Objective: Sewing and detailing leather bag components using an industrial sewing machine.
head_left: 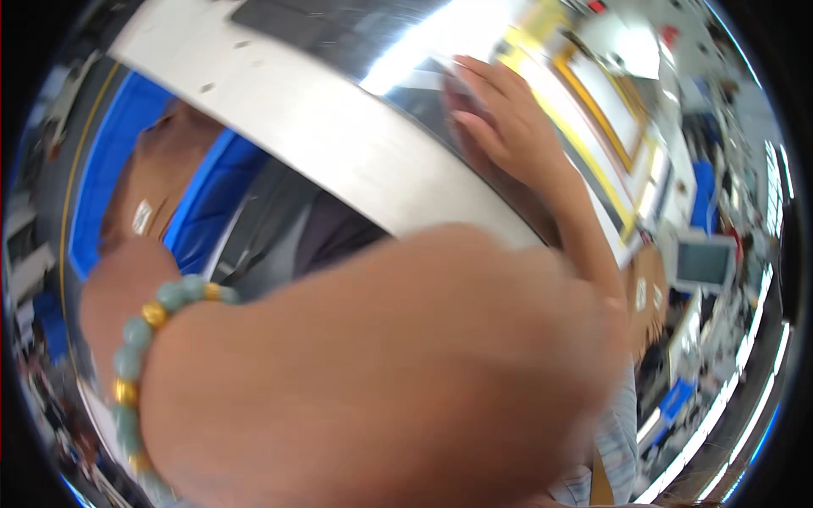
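My left forearm, blurred and close, fills the lower middle of the view. A bracelet of pale green and gold beads (129, 362) circles its wrist. Past the bracelet, my left hand (131, 275) is at the near end of a blue bin (102, 190) that holds brown flat pieces (174, 161). Its fingers are hidden. My right hand (512, 127) lies at a dark glossy panel (415, 106) on the worktable, thumb and fingers apart. The panel mirrors the hand and a bright light. Something thin and whitish shows at the fingertips, too blurred to name.
The worktable's white edge (296, 127) runs diagonally between the bin and the panel. Right of my right hand lies a yellow-orange frame (605, 114), with a white lamp-like shape (622, 46) above it. A grey monitor (703, 261) stands farther right.
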`<state>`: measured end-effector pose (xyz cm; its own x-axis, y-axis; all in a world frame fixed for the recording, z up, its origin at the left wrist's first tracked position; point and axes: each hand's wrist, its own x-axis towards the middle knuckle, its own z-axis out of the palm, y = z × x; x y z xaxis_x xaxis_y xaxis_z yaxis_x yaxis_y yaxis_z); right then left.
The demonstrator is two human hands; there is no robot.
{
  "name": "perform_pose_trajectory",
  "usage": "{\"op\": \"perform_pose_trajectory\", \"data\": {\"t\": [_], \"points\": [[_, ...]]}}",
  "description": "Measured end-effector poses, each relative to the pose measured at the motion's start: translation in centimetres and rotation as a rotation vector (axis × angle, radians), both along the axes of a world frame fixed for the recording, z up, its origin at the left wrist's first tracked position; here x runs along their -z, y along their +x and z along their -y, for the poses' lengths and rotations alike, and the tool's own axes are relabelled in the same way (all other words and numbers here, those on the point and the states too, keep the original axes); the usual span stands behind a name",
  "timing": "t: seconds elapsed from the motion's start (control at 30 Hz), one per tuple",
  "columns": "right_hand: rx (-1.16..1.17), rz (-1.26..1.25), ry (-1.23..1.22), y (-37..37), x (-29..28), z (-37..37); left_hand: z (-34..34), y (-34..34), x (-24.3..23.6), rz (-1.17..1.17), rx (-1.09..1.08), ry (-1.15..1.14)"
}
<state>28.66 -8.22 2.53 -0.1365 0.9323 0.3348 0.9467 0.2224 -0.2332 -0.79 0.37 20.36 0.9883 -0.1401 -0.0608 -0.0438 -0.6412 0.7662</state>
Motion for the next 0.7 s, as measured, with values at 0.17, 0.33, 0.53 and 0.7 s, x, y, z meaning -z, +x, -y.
{"op": "perform_pose_trajectory", "data": {"t": [0.17, 0.33, 0.53, 0.7], "points": [[0.14, -0.011, -0.042, 1.0, -1.8, 4.3, 2.1, 3.9, 0.5, 0.04, 0.234, -0.015], [0.295, -0.084, -0.048, 2.2, -3.0, 10.1, 3.3, 6.7, 1.5, 0.059, 0.358, 0.005], [0.46, -0.156, 0.057, 4.8, -2.8, 14.3, 4.6, 10.1, 1.3, 0.033, 0.439, 0.014], [0.655, -0.367, 0.096, 9.6, -4.5, 16.6, 4.3, 11.3, 1.6, 0.011, 0.414, -0.003]]}}
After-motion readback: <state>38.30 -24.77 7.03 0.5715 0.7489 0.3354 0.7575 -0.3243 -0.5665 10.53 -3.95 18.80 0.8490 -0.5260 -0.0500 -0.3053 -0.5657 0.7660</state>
